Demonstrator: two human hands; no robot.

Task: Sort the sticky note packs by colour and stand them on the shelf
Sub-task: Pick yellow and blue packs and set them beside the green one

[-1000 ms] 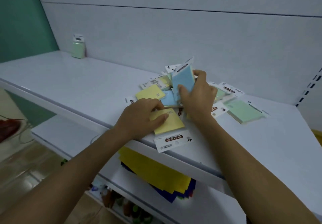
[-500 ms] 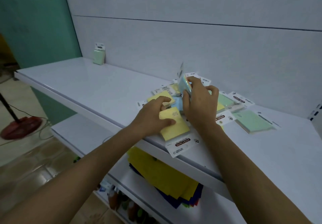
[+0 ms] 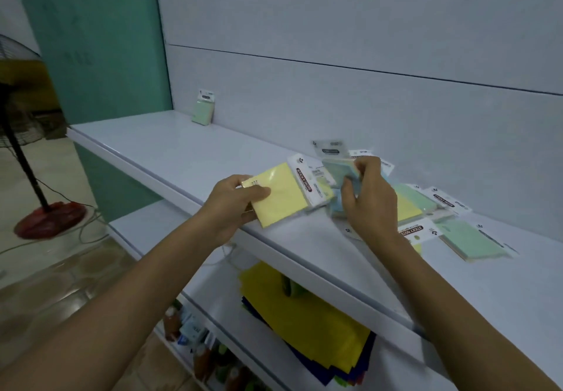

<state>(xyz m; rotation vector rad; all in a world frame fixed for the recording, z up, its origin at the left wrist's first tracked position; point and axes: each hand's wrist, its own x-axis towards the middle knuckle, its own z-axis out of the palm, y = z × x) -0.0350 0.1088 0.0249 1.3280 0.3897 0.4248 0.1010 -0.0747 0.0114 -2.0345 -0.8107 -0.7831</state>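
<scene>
My left hand (image 3: 236,205) grips a yellow sticky note pack (image 3: 280,192) by its lower left corner, lifted just above the white shelf (image 3: 170,153) near its front edge. My right hand (image 3: 367,198) holds a blue pack (image 3: 339,170) upright over a loose pile of packs (image 3: 411,208) in yellow, blue and green. A green pack (image 3: 470,238) lies flat at the pile's right. One green pack (image 3: 202,110) stands against the back wall at the shelf's far left.
A lower shelf (image 3: 307,323) holds yellow and dark blue paper sheets. Small bottles and packets sit below that. A standing fan with a red base (image 3: 50,217) is on the floor to the left. A teal wall panel (image 3: 100,40) borders the shelf's left end.
My left hand has picked the yellow pack up off the shelf and drawn it leftward. My right hand keeps hold of the blue pack. The view has swung to the left.
</scene>
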